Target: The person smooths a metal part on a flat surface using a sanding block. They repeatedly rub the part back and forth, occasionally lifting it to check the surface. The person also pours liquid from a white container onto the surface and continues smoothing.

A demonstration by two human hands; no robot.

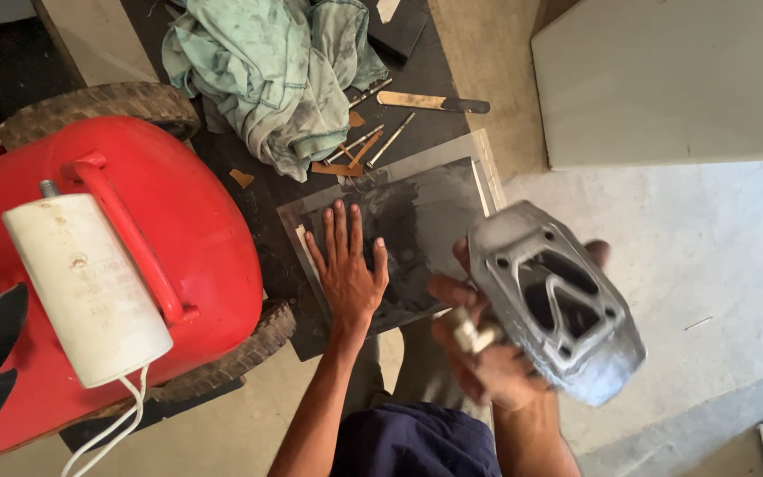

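Left hand (347, 265) lies flat, fingers spread, pressing a dark abrasive sheet (430, 221) on the floor mat. Right hand (487, 353) grips a grey cast-metal housing (554, 300), raised beside the red compressor tank (108, 256).

A faded printed label (90, 274) wraps the white cylinder (86, 287) over the red tank (196, 221).

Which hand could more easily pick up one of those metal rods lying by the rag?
Probably the left hand: it lies open and free on the dark sheet, nearer the rods. The right hand grips a grey metal casting.
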